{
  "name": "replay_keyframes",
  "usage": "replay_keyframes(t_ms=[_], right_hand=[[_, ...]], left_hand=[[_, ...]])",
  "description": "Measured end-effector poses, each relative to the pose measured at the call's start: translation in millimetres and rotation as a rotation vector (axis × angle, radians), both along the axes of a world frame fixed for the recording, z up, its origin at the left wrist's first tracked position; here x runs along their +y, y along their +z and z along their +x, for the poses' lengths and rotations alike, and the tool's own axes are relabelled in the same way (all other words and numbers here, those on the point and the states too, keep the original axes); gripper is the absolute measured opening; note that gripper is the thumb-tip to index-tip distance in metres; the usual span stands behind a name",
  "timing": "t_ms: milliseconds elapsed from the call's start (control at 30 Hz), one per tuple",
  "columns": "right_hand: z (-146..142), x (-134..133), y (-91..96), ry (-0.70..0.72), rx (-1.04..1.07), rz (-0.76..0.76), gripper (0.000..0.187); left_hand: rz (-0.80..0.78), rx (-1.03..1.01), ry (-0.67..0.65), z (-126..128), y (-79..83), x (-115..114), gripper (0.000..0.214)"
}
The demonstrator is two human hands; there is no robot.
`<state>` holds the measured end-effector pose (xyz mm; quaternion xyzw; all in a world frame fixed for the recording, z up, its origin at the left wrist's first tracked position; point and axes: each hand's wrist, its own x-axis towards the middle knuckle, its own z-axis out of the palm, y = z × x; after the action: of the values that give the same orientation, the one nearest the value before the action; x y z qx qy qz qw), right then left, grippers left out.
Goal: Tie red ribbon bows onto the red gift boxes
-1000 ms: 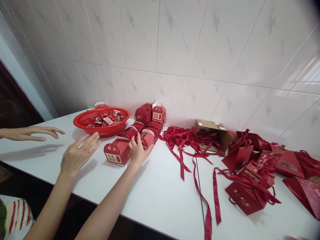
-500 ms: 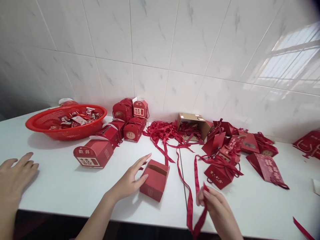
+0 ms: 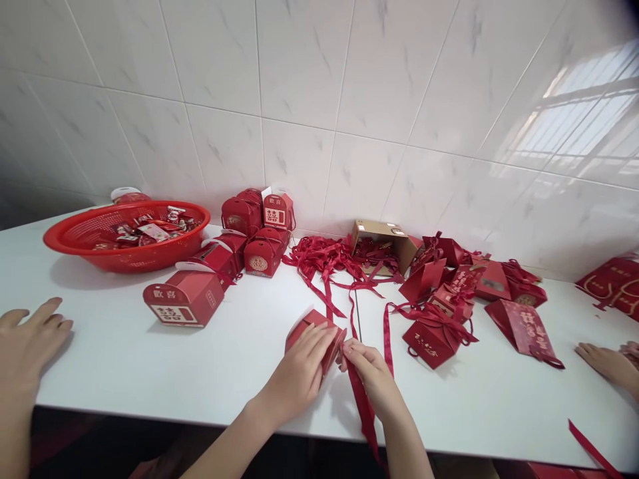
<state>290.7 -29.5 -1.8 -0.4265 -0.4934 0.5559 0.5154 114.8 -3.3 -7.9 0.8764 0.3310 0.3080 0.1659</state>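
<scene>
My left hand (image 3: 299, 376) lies over a small open red paper box (image 3: 308, 320) near the front edge of the white table (image 3: 200, 379), fingers wrapped on its side. Just right of it, my right hand (image 3: 372, 376) pinches a long red ribbon (image 3: 363, 412) close against the box. The ribbon hangs down over the table edge below my hand. Most of the box is hidden under my left hand.
A red basket (image 3: 124, 247) of sweets sits back left, with closed red boxes (image 3: 182, 303) and a cluster (image 3: 259, 226) beside it. Loose ribbons (image 3: 324, 256), a cardboard box (image 3: 382, 233) and red bags (image 3: 434, 332) lie right. Other people's hands rest far left (image 3: 27, 339) and far right (image 3: 604, 362).
My left hand pulled a red box from the row to the table's front and closed over it. My right hand came in with a ribbon and moved up beside the box. The view swung right.
</scene>
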Motion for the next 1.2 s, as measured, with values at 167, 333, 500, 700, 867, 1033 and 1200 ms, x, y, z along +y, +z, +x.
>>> replay_keyframes(t_ms=[167, 333, 500, 700, 867, 1033, 1200], right_hand=[[-3.3, 1.1, -0.8, 0.016, 0.011, -0.006, 0.037], [-4.0, 3.0, 5.8, 0.042, -0.026, -0.016, 0.04], [-1.8, 2.2, 13.1, 0.078, -0.104, -0.036, 0.041], [1.0, 4.2, 8.4, 0.136, -0.223, -0.09, 0.045], [0.6, 6.7, 4.3, 0.186, -0.297, -0.063, 0.048], [0.3, 4.4, 3.5, 0.139, -0.374, -0.025, 0.048], [0.4, -0.1, 13.8, -0.256, -0.566, 0.173, 0.032]], left_hand=[[-0.062, -0.096, 0.038, -2.0, -8.3, 3.9, 0.053], [-0.033, -0.092, 0.024, -7.5, -13.4, 6.1, 0.052], [-0.058, -0.055, -0.007, -11.4, -13.3, 6.9, 0.049], [-0.101, -0.071, -0.05, -11.2, -5.3, 7.2, 0.047], [-0.023, -0.103, -0.057, -6.5, -1.1, 9.6, 0.043], [0.195, -0.23, -0.009, -1.1, -0.6, 12.9, 0.024], [0.434, -0.349, 0.067, 0.3, 18.3, 15.4, 0.022]])
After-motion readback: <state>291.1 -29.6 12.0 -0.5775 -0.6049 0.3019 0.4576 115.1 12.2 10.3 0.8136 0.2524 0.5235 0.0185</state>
